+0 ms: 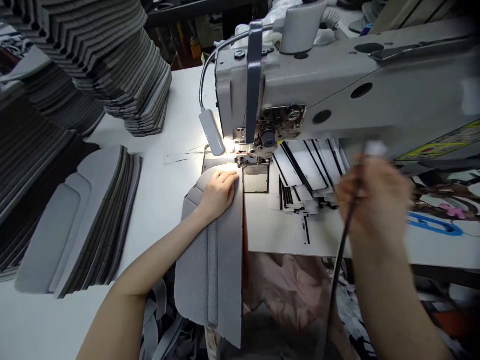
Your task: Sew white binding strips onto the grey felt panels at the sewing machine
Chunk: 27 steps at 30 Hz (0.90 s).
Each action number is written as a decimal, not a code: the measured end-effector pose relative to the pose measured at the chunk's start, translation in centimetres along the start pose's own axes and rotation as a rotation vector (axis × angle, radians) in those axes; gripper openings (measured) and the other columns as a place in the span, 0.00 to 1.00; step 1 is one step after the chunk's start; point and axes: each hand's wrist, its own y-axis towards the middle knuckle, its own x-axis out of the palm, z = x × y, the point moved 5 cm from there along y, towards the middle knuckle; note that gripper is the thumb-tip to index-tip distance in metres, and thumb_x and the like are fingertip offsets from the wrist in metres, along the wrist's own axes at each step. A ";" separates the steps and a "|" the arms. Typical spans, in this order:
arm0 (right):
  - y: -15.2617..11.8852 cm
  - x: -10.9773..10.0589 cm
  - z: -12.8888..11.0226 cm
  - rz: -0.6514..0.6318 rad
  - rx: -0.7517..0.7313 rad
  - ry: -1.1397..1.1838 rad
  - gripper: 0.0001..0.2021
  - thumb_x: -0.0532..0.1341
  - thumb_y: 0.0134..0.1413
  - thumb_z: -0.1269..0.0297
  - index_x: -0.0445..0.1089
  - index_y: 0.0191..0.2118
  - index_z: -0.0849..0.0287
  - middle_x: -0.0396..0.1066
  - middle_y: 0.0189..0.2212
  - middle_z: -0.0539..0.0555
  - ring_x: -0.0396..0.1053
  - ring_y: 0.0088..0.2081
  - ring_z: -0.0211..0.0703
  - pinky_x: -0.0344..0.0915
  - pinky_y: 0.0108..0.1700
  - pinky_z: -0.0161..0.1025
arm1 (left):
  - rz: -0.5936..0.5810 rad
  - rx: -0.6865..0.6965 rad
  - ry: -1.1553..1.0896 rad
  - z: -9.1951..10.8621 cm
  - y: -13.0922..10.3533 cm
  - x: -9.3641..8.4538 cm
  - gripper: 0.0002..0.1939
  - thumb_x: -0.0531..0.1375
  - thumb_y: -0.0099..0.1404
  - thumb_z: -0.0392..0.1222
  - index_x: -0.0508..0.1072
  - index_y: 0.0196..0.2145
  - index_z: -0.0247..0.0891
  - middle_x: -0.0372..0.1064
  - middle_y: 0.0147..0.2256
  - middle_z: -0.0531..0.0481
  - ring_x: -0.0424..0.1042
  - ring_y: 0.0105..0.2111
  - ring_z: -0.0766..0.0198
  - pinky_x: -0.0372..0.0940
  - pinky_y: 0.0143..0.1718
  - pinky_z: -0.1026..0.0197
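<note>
Lays the left hand (pixel 219 196) palm-down on a grey panel (pixel 228 260), near the centre, with fingers together and slightly bent, resting on the surface rather than clamped around it. Stretches the left arm in from between seven and eight o'clock. Has the panel running from the machine (pixel 322 75) at its twelve o'clock end down toward six o'clock, past the edge of the white table (pixel 168 185), with long seams along its length.

Holds a dark strip (pixel 338 256) in the right hand (pixel 375 195), at three o'clock, with thumb and fingers closed on it. Lets the strip trail down toward five o'clock. Cannot tell, through the blur, the exact finger grip or the nature of the white patch (pixel 376 149) at the fingertips.

Has the two hands well apart, with black-edged white pieces (pixel 320 157) heaped on the table between, toward three o'clock. Faces the machine from twelve to three o'clock, with a lamp (pixel 212 132) lit at eleven, shining on the panel's far end.

Has a tall stack (pixel 123 75) of grey pieces at ten o'clock, a dark stack (pixel 33 175) at nine, and a low fanned stack (pixel 93 200) between eight and nine. Shows also a blue clip (pixel 437 225) between three and four, pink cloth (pixel 292 285) at five, and grey bands (pixel 152 322) at seven.
</note>
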 end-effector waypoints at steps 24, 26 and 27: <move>0.7 14.0 1.5 -0.394 0.227 0.072 0.22 0.54 0.58 0.74 0.58 0.58 0.64 0.67 0.22 0.45 0.69 0.20 0.39 0.66 0.22 0.33 | -0.055 -0.016 -0.073 0.5 0.8 -0.2 0.12 0.53 0.62 0.28 0.72 0.40 0.38 0.76 0.47 0.46 0.71 0.46 0.55 0.68 0.49 0.51; -1.6 13.3 0.7 -0.490 0.160 -0.058 0.22 0.50 0.60 0.76 0.60 0.60 0.66 0.69 0.22 0.48 0.68 0.21 0.39 0.65 0.24 0.34 | -0.054 -0.003 -0.073 0.6 0.9 -0.3 0.13 0.53 0.60 0.27 0.72 0.39 0.38 0.77 0.46 0.46 0.71 0.45 0.56 0.69 0.48 0.52; -3.1 12.9 0.3 -0.541 0.114 -0.134 0.24 0.49 0.61 0.76 0.60 0.62 0.67 0.71 0.23 0.50 0.68 0.21 0.40 0.65 0.26 0.35 | -0.051 0.004 -0.072 0.7 1.0 -0.3 0.13 0.53 0.59 0.26 0.72 0.38 0.38 0.77 0.46 0.46 0.71 0.45 0.56 0.69 0.48 0.52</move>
